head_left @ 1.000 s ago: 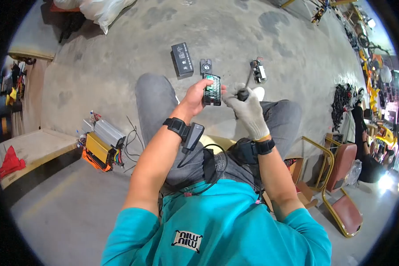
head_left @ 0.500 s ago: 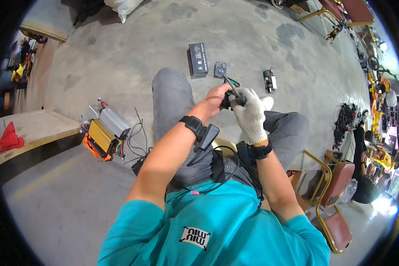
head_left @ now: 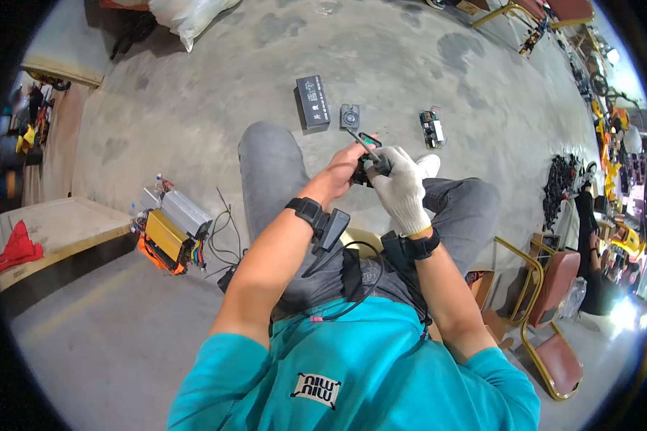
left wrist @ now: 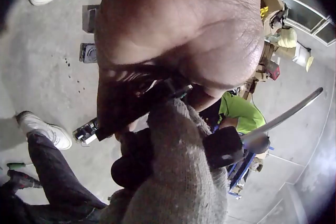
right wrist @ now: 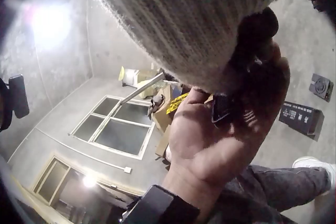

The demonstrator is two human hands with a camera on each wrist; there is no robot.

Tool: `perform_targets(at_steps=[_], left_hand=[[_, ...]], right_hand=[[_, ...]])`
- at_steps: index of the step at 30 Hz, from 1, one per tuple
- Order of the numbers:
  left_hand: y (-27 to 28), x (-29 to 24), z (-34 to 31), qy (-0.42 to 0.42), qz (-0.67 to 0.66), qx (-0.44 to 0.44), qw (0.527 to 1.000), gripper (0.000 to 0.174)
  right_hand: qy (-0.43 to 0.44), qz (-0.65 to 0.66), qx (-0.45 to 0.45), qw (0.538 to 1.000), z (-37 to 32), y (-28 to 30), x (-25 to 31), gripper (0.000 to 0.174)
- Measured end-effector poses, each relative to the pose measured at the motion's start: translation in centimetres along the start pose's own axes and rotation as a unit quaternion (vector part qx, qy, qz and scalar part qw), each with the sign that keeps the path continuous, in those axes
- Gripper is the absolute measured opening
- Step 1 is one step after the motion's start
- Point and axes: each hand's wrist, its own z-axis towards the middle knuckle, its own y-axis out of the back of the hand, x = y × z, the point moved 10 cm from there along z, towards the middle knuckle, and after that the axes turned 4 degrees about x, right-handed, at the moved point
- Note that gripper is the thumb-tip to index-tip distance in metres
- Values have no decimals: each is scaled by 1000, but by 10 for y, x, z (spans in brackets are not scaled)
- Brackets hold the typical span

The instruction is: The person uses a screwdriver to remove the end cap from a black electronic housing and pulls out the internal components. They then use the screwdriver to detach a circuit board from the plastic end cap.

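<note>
Sitting on the concrete floor [head_left: 173,100], person has both legs [head_left: 266,169] bent, work held up between the knees. Black box [head_left: 312,103] lies on the floor ahead, left of centre. Left hand [head_left: 338,174], bare, grips the dark housing from its left side, fingers curled round it. Right hand [head_left: 401,188], gloved, is curled round the dark handle of the tool, just right of the housing.

Housing [head_left: 361,174] sits between the hands, off the floor; long axis runs roughly away from the body, far end leaning a bit right. Left has it, right is just beside; can't tell if glove fingers touch it. Some green shows inside, detail too small.

Key relation: tool [head_left: 381,166] axis vs housing. Shaft points away from the body and to the left, slanting across the housing in the head view. Both wrist views show the shaft sticking out into free air, so tip isn't on the housing.

Small board [head_left: 433,131] with a white block: floor, ahead right. Square part [head_left: 349,116] with round centre: floor, just right of the box.
</note>
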Motion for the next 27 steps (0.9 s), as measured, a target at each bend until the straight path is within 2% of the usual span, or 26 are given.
perform_targets(at_steps=[2, 4, 6, 14, 19, 21, 22, 24, 26, 27], left_hand=[[-2, 3, -1, 7, -29, 11, 1000, 42], [-1, 2, -2, 8, -8, 21, 1000, 45], [-9, 2, -3, 9, 2, 51, 999, 54], [-10, 1, -5, 8, 38, 35, 999, 54], [-10, -2, -6, 25, 40, -6, 999, 46], [-9, 1, -7, 24, 24, 8, 999, 43], [-11, -1, -5, 16, 7, 25, 1000, 41], [-9, -1, -5, 19, 4, 12, 1000, 40], [-14, -3, -6, 19, -9, 33, 999, 40], [-17, -5, -7, 16, -13, 37, 999, 41]], right_hand=[[1, 45, -1, 999, -3, -2, -4, 26], [-16, 36, 0, 999, -3, -4, -7, 27], [-9, 44, 8, 999, -5, -6, -12, 27], [-24, 73, -9, 997, -8, -8, -17, 20], [-51, 117, -14, 992, -7, -1, -22, 22], [-77, 154, 11, 985, -8, -7, -30, 28], [-134, 222, 27, 966, -10, -13, -41, 25], [-196, 290, 36, 936, -13, -17, -54, 24], [-207, 279, 45, 937, -13, -14, -61, 22], [-231, 320, 51, 918, -15, -13, -62, 21]])
